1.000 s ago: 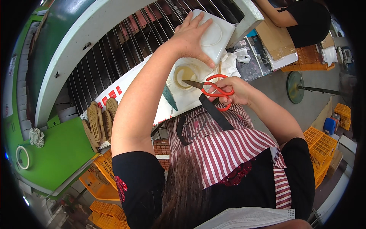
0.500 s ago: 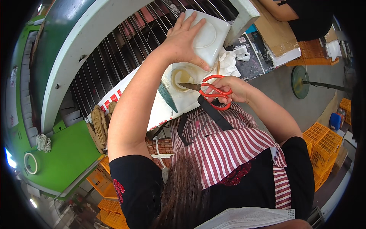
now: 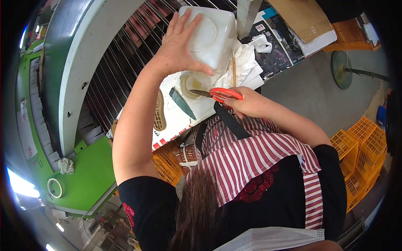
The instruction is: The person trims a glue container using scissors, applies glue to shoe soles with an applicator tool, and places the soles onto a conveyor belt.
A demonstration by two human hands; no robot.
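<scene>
Head view: holding red-handled scissors point(image 3: 216, 91) in right grip point(image 3: 247, 101), with blades pointing at round yellowish dish point(image 3: 187, 86) on table point(image 3: 203, 109).
Clasping white plastic container point(image 3: 211, 37) with wide-spread left grip point(image 3: 176, 50), just beyond this dish.

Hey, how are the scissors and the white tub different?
Colour: the scissors have red handles and dark blades, while the tub is cloudy white. Shape: the scissors are slim and pointed; the tub is bulky with rounded corners. Hands: the right hand grips the scissors, while the left hand spreads across the tub. Both have a hand on them.
</scene>
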